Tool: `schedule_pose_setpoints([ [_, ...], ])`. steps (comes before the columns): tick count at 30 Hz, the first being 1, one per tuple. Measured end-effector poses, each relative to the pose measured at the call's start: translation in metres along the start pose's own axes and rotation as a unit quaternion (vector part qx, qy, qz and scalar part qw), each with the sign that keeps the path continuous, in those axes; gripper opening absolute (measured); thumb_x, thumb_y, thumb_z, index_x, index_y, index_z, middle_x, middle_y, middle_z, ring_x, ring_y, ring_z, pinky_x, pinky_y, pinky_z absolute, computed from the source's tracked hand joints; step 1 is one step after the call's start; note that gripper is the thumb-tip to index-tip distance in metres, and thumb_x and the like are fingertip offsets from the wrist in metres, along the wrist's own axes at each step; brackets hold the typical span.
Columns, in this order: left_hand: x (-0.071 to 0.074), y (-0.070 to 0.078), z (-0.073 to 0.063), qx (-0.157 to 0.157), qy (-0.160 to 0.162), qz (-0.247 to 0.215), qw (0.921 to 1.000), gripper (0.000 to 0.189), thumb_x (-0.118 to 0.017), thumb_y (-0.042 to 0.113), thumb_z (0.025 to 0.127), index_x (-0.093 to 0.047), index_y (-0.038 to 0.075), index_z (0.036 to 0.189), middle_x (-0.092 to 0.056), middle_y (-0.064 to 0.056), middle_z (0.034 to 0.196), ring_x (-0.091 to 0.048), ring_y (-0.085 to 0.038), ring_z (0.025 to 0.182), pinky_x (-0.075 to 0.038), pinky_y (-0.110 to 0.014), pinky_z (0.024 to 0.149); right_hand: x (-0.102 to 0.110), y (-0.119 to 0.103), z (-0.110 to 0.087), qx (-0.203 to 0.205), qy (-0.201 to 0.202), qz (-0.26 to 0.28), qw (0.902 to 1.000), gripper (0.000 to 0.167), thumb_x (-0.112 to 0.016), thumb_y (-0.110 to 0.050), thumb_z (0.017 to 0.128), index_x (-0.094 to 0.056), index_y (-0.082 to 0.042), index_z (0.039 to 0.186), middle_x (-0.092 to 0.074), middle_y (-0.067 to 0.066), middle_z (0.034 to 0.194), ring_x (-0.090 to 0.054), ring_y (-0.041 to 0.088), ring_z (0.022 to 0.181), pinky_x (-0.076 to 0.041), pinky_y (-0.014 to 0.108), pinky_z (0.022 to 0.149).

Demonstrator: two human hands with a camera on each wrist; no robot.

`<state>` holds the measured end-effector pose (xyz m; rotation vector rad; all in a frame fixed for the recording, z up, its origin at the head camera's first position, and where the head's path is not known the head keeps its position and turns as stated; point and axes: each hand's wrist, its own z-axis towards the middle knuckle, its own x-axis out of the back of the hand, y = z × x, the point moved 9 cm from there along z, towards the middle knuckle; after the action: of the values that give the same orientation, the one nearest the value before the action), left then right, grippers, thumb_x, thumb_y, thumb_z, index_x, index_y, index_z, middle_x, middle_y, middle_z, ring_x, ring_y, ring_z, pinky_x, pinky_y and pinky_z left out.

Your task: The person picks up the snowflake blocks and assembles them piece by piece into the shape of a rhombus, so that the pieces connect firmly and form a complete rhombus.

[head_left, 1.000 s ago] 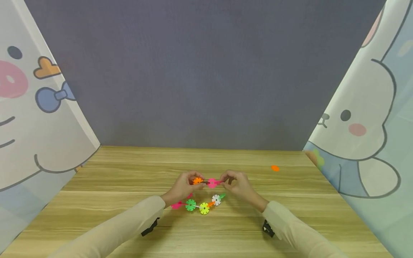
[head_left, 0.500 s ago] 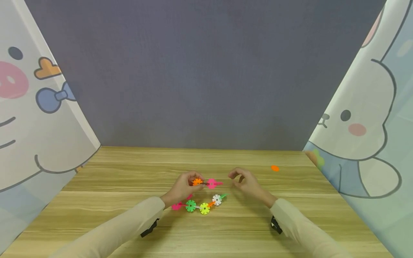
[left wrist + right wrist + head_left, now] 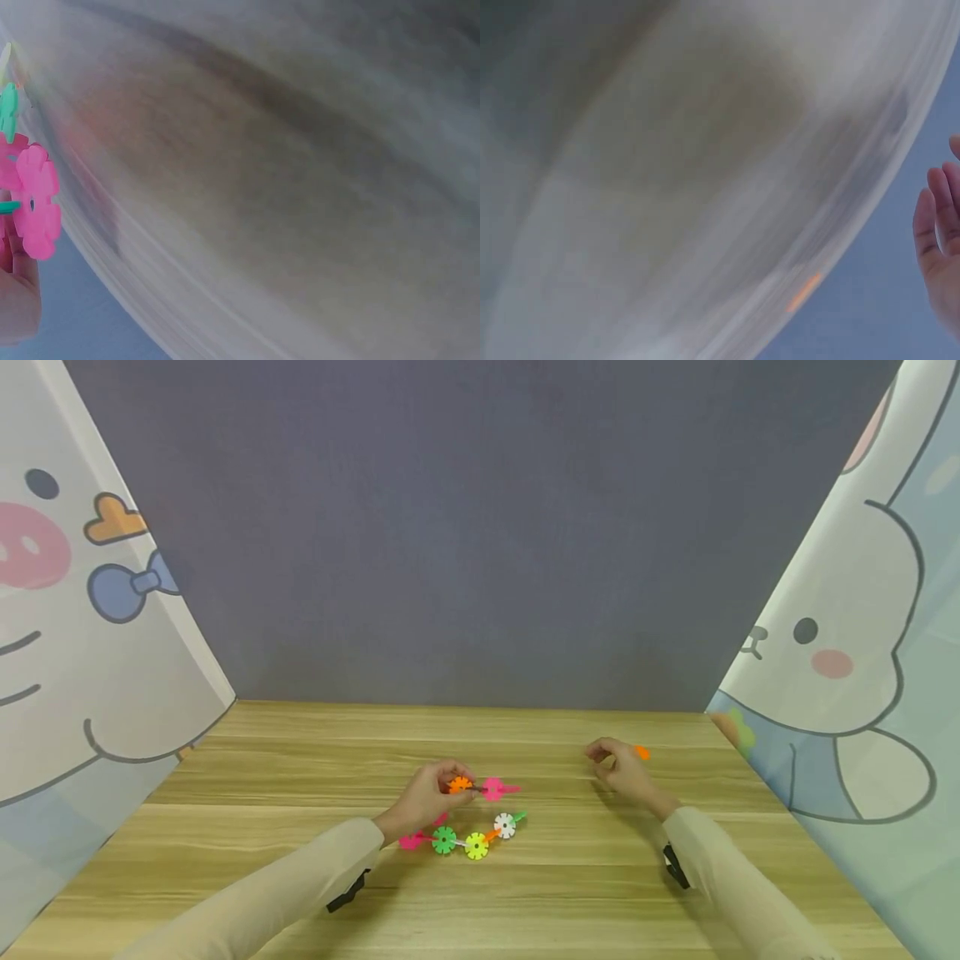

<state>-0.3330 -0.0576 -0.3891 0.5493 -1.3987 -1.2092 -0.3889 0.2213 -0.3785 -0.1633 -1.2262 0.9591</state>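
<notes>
My left hand (image 3: 429, 795) pinches an orange notched disc (image 3: 460, 785) of a plastic snowflake-disc chain. A dark piece seen edge-on links it to a pink disc (image 3: 492, 789), from which another pink piece (image 3: 511, 789) sticks out to the right. Closer to me curves a row of linked discs: green (image 3: 444, 840), yellow (image 3: 477, 846) and white (image 3: 505, 826), with edge-on pieces between them. Part of the chain is hidden behind the left hand. My right hand (image 3: 628, 774), holding nothing, hovers with loosely bent fingers just left of a loose orange disc (image 3: 642, 752).
The wooden table (image 3: 315, 752) meets a dark grey panel (image 3: 480, 568) at the back. Cartoon-printed panels stand at the left (image 3: 112, 693) and right (image 3: 847, 568). Most of each wrist view is blurred.
The right hand has let go of the pink piece at the chain's end and moved right and away from me, toward the loose orange disc. The left hand keeps its hold almost in place.
</notes>
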Motion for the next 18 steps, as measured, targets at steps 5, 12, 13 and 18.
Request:
schedule_pose_setpoints([
  [5,-0.001,0.002,-0.001,-0.006,-0.007,-0.005,0.9999,0.021,-0.068,0.015,0.082,-0.062,0.005,0.099,-0.064,-0.007,0.094,-0.034,-0.003,0.048,-0.030,-0.015,0.041,0.017,0.020,-0.001,-0.012,0.011,-0.030,0.9994,0.025,-0.063,0.013,0.074,-0.059,0.008,0.098,-0.061,0.021,0.094,-0.057,0.032,0.086,-0.049,0.043,0.076],
  [12,-0.002,0.004,-0.001,-0.003,-0.011,-0.003,0.9999,0.024,-0.068,0.015,0.082,-0.062,0.003,0.102,-0.064,-0.006,0.096,-0.035,-0.003,0.048,-0.030,-0.015,0.041,0.036,0.046,-0.004,-0.033,0.023,-0.068,0.9969,0.022,-0.063,0.011,0.074,-0.060,0.008,0.096,-0.061,0.021,0.092,-0.056,0.033,0.086,-0.047,0.046,0.076],
  [13,-0.002,0.004,-0.001,-0.002,-0.012,-0.002,0.9999,0.024,-0.068,0.015,0.082,-0.062,0.003,0.102,-0.064,-0.006,0.096,-0.035,-0.003,0.049,-0.030,-0.015,0.042,0.038,0.050,-0.004,-0.036,0.025,-0.073,0.9963,0.022,-0.063,0.010,0.074,-0.060,0.007,0.095,-0.061,0.021,0.092,-0.056,0.033,0.086,-0.047,0.046,0.076],
  [18,-0.002,0.005,-0.001,0.001,-0.013,-0.004,0.9999,0.025,-0.068,0.015,0.082,-0.061,0.002,0.102,-0.065,-0.006,0.094,-0.035,-0.003,0.049,-0.030,-0.015,0.041,0.048,0.063,-0.005,-0.041,0.038,-0.104,0.9930,0.023,-0.067,0.005,0.073,-0.061,0.006,0.095,-0.061,0.020,0.092,-0.057,0.033,0.084,-0.048,0.046,0.074],
])
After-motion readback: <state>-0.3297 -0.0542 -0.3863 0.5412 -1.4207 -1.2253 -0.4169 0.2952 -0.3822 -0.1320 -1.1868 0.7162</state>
